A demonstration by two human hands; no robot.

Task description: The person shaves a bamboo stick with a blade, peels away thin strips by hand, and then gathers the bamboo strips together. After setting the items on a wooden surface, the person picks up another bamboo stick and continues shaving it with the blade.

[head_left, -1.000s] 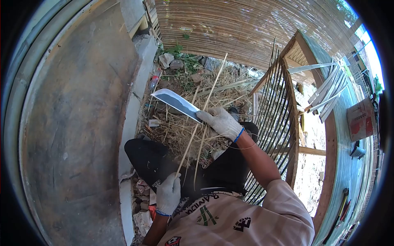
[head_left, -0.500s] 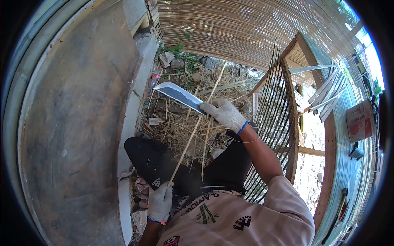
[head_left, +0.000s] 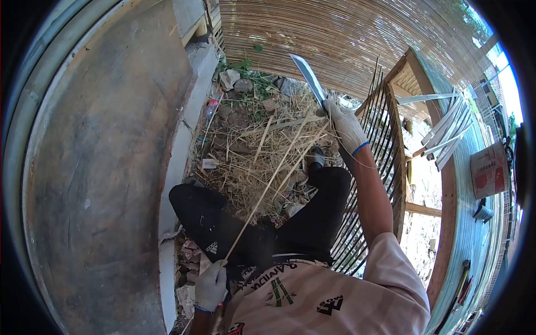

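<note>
My left hand [head_left: 211, 286], in a whitish work glove, is closed around the lower end of a long thin bamboo strip [head_left: 260, 201] beside my hip. The strip slants up and away over my lap. Out in front to the right, my gloved right hand [head_left: 347, 129] grips a machete [head_left: 309, 77], its pale blade pointing up and away. A second thin strip [head_left: 298, 166] runs down from near that hand toward my knees. Below both strips lies a heap of straw-like shavings [head_left: 245, 167].
A large brown board [head_left: 100, 167] stands on my left beside a concrete ledge [head_left: 180, 162]. On the right are a rack of dark slats [head_left: 374, 167] and a greenish bench [head_left: 474, 223] bearing cut strips [head_left: 446, 131] and a tin [head_left: 489, 169]. A bamboo screen [head_left: 312, 39] closes the back.
My right hand has moved right and away with the machete, whose blade has swung from pointing left to pointing up. My left hand has shifted slightly down and left, still holding the strip.
</note>
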